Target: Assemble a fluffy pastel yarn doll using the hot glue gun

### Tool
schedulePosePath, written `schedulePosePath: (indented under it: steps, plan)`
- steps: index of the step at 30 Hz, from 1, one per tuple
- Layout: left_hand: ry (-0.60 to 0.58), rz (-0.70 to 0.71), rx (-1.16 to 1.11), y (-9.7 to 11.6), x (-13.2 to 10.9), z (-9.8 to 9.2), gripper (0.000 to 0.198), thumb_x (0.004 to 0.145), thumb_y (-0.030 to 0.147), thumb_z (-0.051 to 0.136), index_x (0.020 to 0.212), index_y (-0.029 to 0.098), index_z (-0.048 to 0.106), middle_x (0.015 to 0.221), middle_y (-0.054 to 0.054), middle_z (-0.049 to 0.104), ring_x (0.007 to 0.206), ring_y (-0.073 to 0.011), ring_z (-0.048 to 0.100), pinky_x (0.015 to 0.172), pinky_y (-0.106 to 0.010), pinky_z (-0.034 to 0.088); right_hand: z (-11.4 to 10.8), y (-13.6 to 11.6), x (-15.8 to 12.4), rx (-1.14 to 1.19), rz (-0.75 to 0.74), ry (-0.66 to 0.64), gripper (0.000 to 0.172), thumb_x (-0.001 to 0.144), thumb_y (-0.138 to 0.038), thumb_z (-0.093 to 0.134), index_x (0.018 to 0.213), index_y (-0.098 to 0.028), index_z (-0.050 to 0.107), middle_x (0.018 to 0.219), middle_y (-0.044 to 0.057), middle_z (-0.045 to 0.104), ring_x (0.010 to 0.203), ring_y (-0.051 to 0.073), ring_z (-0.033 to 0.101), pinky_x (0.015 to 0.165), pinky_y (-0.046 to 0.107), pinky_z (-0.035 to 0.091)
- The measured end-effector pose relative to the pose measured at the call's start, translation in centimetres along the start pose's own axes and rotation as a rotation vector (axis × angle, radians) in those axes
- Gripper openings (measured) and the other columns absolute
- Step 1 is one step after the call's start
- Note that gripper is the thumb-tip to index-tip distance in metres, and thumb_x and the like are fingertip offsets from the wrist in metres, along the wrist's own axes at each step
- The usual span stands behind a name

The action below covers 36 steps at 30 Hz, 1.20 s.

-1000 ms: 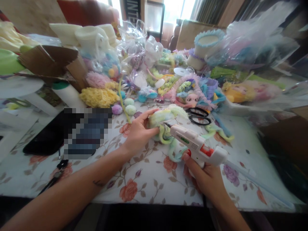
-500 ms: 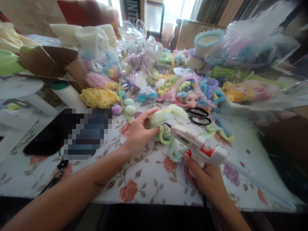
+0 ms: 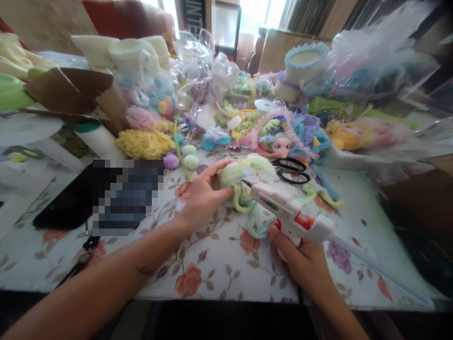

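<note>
My left hand (image 3: 207,191) grips a pastel yellow-green fuzzy craft piece (image 3: 235,172) between thumb and fingers. Soft green-to-blue fuzzy strips (image 3: 260,224) trail from it onto the cloth. A white hot glue gun (image 3: 283,205) is in my right hand (image 3: 304,259), with the fingers wrapped round its handle and the thumb by the red trigger. Its dark nozzle points left and meets the side of the fuzzy piece, or nearly so; contact is hard to tell. From the gun's back a long translucent glue stick (image 3: 385,271) sticks out. Black-handled scissors (image 3: 293,175) lie just behind the piece.
A flowered tablecloth (image 3: 155,264) covers the table. On the left lie a dark phone (image 3: 63,198) and a white spool with a green end (image 3: 97,141). Pom-poms (image 3: 191,162), a yellow fluffy bundle (image 3: 145,144), a doll-like face (image 3: 282,145) and plastic-wrapped items crowd the back.
Almost nothing differs. Both hands, the fuzzy piece and the glue gun keep the same positions; the whole view has shifted very slightly.
</note>
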<state>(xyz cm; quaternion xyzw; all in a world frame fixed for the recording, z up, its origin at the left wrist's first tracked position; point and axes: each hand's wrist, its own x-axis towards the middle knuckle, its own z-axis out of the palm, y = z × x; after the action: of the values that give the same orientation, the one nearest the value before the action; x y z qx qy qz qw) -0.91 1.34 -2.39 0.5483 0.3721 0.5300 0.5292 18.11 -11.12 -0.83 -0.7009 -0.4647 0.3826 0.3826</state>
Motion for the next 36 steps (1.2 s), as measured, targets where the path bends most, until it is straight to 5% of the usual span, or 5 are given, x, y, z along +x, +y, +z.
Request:
schedulePosePath:
  steps: [9,36]
  plan:
    - [0.001,-0.001,0.009,-0.01,0.03,-0.06,0.06,0.073,0.012,0.078,0.131,0.021,0.063,0.134,-0.008,0.067,0.125,-0.029,0.061,0.106,-0.041,0.05,-0.07,0.12,0.26,0.015,-0.065,0.041,0.032,0.085,-0.05,0.063,0.07,-0.021,0.063,0.058,0.003,0.062,0.058,0.018,0.062,0.043,0.024,0.042]
    - [0.01,-0.075,-0.061,0.51,-0.1,0.29,0.063,0.072,0.014,0.079,0.132,0.019,0.062,0.135,-0.011,0.066,0.129,-0.0317,0.058,0.108,-0.044,0.048,0.07,0.14,-0.01,-0.092,-0.019,0.021,0.041,0.086,-0.054,0.061,0.061,-0.022,0.056,0.046,-0.002,0.05,0.043,0.013,0.046,0.04,0.025,0.033]
